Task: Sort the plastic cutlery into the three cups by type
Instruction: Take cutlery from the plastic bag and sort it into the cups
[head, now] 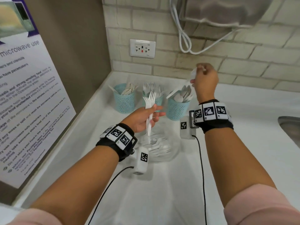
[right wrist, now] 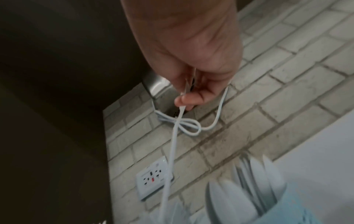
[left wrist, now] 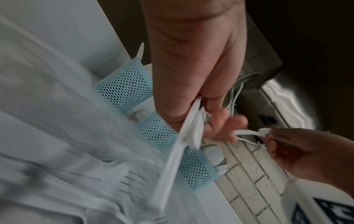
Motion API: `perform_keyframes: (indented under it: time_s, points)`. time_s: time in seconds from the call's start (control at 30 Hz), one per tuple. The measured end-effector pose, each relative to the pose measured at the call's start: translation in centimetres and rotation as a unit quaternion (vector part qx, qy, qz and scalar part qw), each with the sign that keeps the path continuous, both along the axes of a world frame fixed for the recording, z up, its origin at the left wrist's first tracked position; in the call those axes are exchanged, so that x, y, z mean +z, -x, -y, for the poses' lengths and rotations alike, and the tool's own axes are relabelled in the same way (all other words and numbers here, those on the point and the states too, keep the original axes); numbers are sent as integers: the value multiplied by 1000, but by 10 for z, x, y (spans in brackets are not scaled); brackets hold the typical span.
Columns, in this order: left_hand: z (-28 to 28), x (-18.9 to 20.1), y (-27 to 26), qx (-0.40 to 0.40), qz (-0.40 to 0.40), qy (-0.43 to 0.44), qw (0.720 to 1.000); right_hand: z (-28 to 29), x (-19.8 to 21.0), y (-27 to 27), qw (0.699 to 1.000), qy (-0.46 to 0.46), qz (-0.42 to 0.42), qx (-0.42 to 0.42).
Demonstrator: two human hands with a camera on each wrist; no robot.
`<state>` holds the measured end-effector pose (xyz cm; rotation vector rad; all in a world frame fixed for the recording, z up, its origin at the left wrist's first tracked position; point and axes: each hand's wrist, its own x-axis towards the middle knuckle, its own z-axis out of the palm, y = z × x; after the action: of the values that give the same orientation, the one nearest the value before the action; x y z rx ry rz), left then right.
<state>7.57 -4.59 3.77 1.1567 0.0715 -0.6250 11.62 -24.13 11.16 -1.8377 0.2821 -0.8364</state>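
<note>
Three light-blue mesh cups stand in a row at the back of the white counter: the left cup (head: 124, 100) holds knives, the middle cup (head: 158, 99) forks, the right cup (head: 177, 108) spoons. My left hand (head: 146, 118) grips a bunch of white forks (head: 150, 101), tines up, in front of the middle cup. My right hand (head: 205, 80) holds a white spoon (head: 183, 86) by its bowl above the right cup, handle slanting down to the cup's rim. A clear bowl (head: 159, 144) with several pieces of white cutlery sits below my left wrist.
A tiled wall with a socket (head: 142, 48) and a hanging white cable (head: 184, 38) rises behind the cups. A poster panel (head: 29, 98) closes the left side. A metal sink (head: 290, 130) edge shows at the right. Sensor cables trail from both wrists across the counter.
</note>
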Motion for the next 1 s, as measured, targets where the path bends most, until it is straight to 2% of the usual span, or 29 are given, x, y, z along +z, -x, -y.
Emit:
perform_keyframes:
  time_s: [0.1,0.2,0.37,0.47,0.53,0.6,0.63,0.7,0.77,0.8,0.87,0.93,1.0]
  points:
    - [3,-2,-3,16,1,-6,1000,12,2,-1,995,55,51,-72]
    - [3,-2,-5,10,-18,21,1000,14,-14,-6,988,129,38,-79]
    - [-3,-1,-3,8,-42,68,997,10,-53,-13,967,238,-85,-15]
    - [-5,-2,-1,7,-39,73,997,5,-69,-18,916,351,-192,-13]
    - [-6,-2,0,5,-31,72,997,1,-68,-16,902,350,-251,-9]
    - [-7,-2,1,2,-19,71,997,-2,-59,-14,901,337,-274,-3]
    - [-7,-2,2,1,-13,69,998,-3,-53,-14,906,334,-262,-2]
    - [-8,-1,2,0,-6,64,998,-8,-43,-12,930,322,-175,9]
    - [-7,0,2,-2,-8,63,998,-18,-35,-7,955,275,-80,81]
    - [-6,0,3,-4,-11,63,998,-25,-32,-3,954,260,-71,134]
    - [-5,1,4,-9,-20,61,998,-38,-31,5,924,269,-135,237]
    - [-4,2,5,-7,-26,56,998,-47,-36,10,892,278,-194,300]
    - [-4,1,6,-2,-14,35,999,-54,-44,11,896,260,-185,309]
